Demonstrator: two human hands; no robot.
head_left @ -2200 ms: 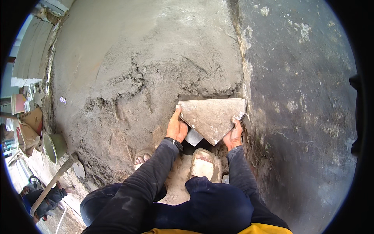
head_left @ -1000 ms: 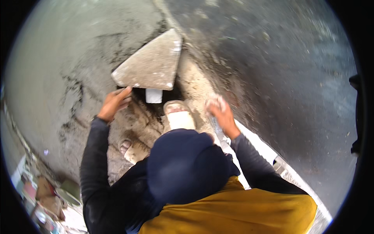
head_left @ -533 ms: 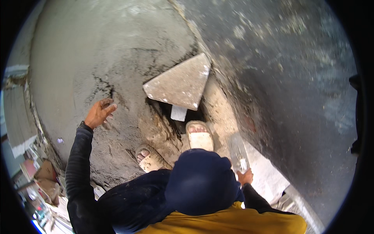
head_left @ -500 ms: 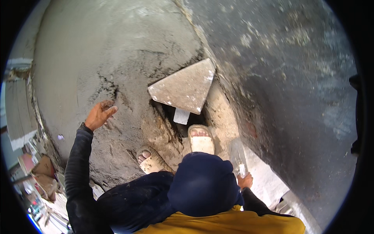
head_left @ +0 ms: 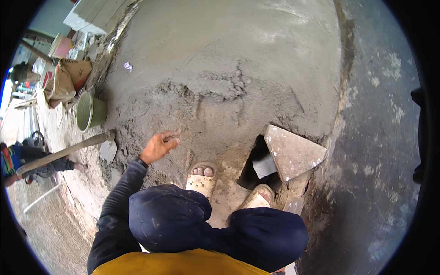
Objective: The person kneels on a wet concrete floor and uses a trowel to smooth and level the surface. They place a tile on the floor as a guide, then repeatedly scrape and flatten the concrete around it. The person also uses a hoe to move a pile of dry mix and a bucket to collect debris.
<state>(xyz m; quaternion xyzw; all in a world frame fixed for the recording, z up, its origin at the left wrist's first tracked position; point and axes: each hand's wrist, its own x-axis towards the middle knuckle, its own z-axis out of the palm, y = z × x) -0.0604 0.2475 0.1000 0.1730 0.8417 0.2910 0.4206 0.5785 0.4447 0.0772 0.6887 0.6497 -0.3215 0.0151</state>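
My left hand (head_left: 156,147) hovers with fingers apart over rough grey cement (head_left: 220,103), left of my sandaled feet. A triangular speckled slab (head_left: 293,151) lies at an angle partly across a dark square hole (head_left: 250,169), a pale piece (head_left: 263,166) beneath it. A metal trowel (head_left: 292,206) shows beside my right knee. My right hand is almost wholly hidden behind that leg, a sliver of skin showing at the lower edge.
Smoothed cement spreads ahead; a dark stained surface (head_left: 371,137) runs along the right. At left are a green bucket (head_left: 96,110), torn paper sack (head_left: 68,80), white blocks (head_left: 89,16), and a co-worker (head_left: 32,151) with a long-handled hoe (head_left: 64,153).
Both my hands have released the slab, which now rests turned over the hole. My left hand moved left; my right took hold of the trowel, then became hidden. The view has swung about.
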